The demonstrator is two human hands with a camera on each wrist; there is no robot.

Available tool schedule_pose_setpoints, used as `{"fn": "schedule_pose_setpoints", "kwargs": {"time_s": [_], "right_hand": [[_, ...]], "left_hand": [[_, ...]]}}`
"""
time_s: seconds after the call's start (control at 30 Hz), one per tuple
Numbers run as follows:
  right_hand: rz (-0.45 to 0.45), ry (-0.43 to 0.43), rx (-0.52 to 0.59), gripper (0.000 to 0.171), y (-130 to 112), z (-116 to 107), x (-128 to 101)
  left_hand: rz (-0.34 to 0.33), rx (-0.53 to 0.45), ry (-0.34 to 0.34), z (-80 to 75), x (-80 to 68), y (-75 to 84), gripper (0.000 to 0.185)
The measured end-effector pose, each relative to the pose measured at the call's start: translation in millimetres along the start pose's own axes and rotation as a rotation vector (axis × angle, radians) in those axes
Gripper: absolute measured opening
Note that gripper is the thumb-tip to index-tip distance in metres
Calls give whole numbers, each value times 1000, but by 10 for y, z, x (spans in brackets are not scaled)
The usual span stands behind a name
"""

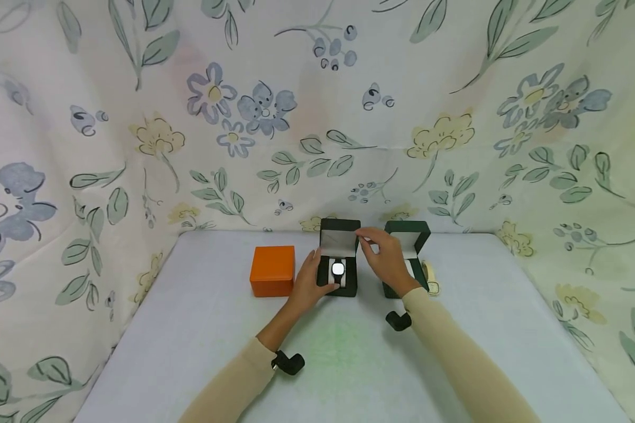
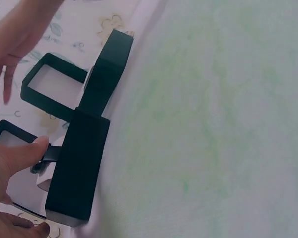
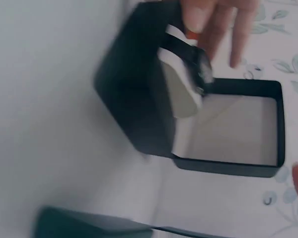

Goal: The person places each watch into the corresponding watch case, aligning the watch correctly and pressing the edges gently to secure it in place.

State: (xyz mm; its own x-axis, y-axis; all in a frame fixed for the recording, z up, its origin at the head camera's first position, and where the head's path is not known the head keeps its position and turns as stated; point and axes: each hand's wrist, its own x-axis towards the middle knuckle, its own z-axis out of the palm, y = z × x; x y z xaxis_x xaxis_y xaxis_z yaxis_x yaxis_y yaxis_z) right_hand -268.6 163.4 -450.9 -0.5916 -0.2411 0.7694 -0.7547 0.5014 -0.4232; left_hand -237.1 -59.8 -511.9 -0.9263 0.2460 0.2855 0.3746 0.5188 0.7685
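Inside black box [image 1: 340, 276] held by left hand [image 1: 309, 282]: watch [image 1: 338, 269].

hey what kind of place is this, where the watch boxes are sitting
Probably a makeshift recording or tabletop setup rather than a shop: a plain pale table is walled in by draped floral cloth, with only an orange box and two open black boxes, one showing a watch.

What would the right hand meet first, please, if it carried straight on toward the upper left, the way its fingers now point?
Most likely the raised lid of the open black watch box: the right hand has its fingertips at the lid's right top corner. Whether they already touch it is unclear from the head view.
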Motion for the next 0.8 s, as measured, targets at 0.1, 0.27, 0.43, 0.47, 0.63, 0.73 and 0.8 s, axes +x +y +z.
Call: {"fn": "schedule_pose_setpoints", "kwargs": {"time_s": [0.1,0.27,0.43,0.47,0.63,0.73,0.8], "right_hand": [[-20,31,-3,20,23,-31,132],[54,-16,-2,25,69,-57,298],[239,-158,52,37,131,-51,372],[290,-188,71,40,143,-49,380],[495,-295,153,54,195,-11,384],[555,-325,186,57,217,20,374],[586,-336,208,59,225,42,376]], "left_hand": [[-24,-40,-6,7,-12,-26,103],[-27,-83,-32,31,-23,-93,106],[-42,-84,-40,35,-26,-120,104],[-52,-85,-43,33,-27,-121,103],[-79,-86,-53,19,-29,-121,98],[-75,-84,-64,12,-32,-126,95],[-73,-85,-71,7,-39,-127,94]]}}
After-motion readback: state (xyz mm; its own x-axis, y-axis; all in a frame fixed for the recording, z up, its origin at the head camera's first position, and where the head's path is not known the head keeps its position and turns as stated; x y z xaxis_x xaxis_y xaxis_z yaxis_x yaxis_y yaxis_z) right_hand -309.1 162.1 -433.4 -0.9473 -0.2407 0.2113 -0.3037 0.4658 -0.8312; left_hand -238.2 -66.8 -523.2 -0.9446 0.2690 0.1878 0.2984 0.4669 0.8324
